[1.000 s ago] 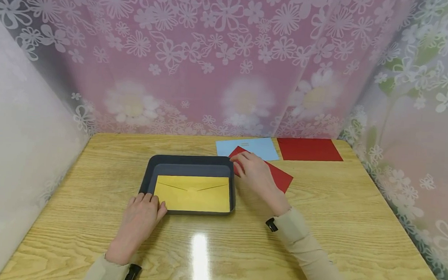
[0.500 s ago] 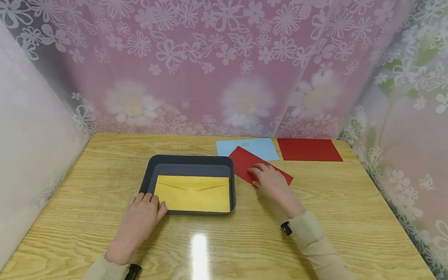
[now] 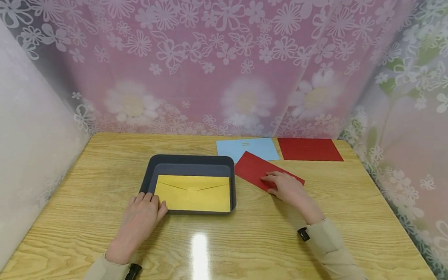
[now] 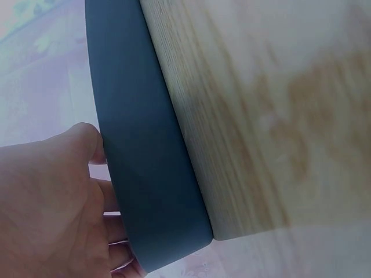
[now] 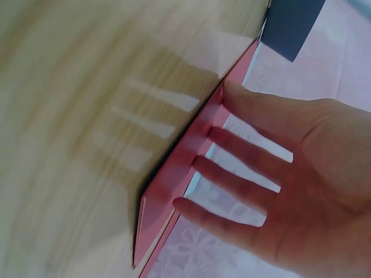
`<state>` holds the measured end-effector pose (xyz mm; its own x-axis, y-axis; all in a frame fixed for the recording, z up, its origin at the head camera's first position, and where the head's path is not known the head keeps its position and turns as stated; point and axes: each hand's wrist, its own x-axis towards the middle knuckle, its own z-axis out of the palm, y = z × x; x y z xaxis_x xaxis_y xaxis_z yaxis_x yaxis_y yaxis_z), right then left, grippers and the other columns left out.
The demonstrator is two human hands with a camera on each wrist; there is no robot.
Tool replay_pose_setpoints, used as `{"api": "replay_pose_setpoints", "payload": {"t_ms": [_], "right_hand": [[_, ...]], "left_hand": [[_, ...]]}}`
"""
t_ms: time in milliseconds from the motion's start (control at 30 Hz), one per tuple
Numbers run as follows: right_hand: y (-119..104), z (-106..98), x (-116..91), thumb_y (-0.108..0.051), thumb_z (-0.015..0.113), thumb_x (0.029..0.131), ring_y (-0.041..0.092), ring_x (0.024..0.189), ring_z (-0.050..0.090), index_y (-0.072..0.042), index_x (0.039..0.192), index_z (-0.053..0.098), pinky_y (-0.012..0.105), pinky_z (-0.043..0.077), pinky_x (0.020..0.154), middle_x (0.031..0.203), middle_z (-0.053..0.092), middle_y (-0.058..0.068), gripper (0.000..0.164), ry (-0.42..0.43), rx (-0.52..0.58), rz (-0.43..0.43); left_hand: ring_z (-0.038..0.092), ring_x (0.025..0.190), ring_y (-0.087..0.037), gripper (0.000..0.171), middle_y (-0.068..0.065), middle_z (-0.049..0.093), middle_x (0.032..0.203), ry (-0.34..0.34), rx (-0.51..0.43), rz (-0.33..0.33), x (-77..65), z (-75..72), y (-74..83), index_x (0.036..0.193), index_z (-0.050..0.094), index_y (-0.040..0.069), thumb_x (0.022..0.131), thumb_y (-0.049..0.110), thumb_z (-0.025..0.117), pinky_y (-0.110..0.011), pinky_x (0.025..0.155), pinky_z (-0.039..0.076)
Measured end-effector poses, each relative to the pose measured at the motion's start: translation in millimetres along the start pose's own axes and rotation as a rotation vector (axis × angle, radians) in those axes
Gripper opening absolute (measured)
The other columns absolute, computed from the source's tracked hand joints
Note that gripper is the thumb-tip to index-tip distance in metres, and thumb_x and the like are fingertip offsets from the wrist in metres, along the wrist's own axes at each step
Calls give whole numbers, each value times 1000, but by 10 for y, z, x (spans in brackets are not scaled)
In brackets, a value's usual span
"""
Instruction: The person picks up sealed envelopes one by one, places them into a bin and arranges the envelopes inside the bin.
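Observation:
A dark grey tray (image 3: pixel 192 158) stands on the table with a yellow envelope (image 3: pixel 192 193) lying flap side up inside it. My left hand (image 3: pixel 140 216) holds the tray's near left corner; in the left wrist view its fingers reach over the rim behind the grey wall. To the right of the tray, my right hand (image 3: pixel 288 189) lies over a slanted red envelope (image 3: pixel 251 169). In the right wrist view its spread, fairly straight fingers (image 5: pixel 232 182) touch the envelope's face, while the thumb is at the near edge.
Along the back edge lie a light blue envelope (image 3: pixel 254 147) and, right of it, another red envelope (image 3: pixel 310 149). The slanted envelope overlaps the blue one's front edge in the head view. Floral curtains (image 3: pixel 198 61) enclose the wooden table (image 3: pixel 240 252).
My right hand has gone from the tray's back right corner onto the slanted red envelope, which has slid right and slightly toward me. My left hand has stayed at the tray.

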<state>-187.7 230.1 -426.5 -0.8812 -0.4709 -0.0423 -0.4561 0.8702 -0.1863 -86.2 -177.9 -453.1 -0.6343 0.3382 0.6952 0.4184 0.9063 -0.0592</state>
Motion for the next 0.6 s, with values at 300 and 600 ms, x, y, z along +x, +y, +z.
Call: {"api": "replay_pose_setpoints", "payload": {"t_ms": [300,600], "right_hand": [[205,-28,-210,-1,74,87,40,126,58,-7,129,69,50,54,93,140,60,19,43,-20,46,-101],[308,-37,-264,5,74,85,38,122,61,-7,127,70,50,54,93,133,65,16,43,-1,96,-113]], "left_hand": [[24,53,-19,35,1,26,58,-18,-9,-7,-4,-10,8,58,36,10,87,19,54,-32,51,26],[23,52,-18,36,1,26,57,-12,-7,-4,10,-13,2,57,36,11,85,18,56,-31,50,25]]}}
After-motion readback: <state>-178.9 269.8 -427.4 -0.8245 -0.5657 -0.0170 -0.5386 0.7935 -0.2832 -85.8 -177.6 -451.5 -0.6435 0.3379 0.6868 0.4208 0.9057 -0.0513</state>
